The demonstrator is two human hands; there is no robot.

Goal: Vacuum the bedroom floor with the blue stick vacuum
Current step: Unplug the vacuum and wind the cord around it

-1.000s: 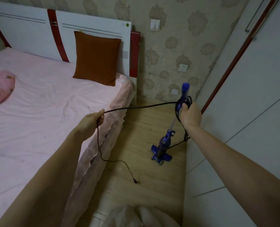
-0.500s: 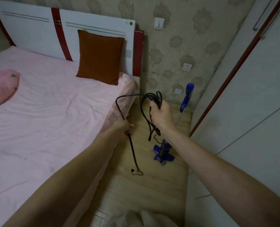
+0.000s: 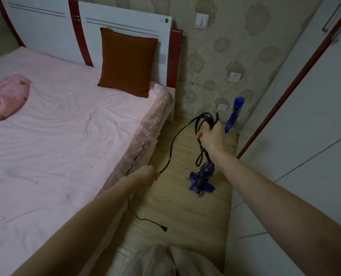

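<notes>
Head view: blue vacuum (image 3: 202, 176) stands upright on wood floor (image 3: 177, 206) btwn bed (image 3: 66, 136) & wardrobe (image 3: 305, 136), R hand (image 3: 211, 136) curled round black cord (image 3: 172, 144) coils, L hand (image 3: 145, 176) gripping cord lower, plug (image 3: 164, 229) on floor.

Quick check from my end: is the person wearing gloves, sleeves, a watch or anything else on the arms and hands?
Nothing worn that the view shows. Both forearms are bare up to the frame edge, with no sleeves in sight. The left hand and right hand have no gloves, and no watch, band or ring is visible on either wrist, though fingers are partly hidden.
</notes>
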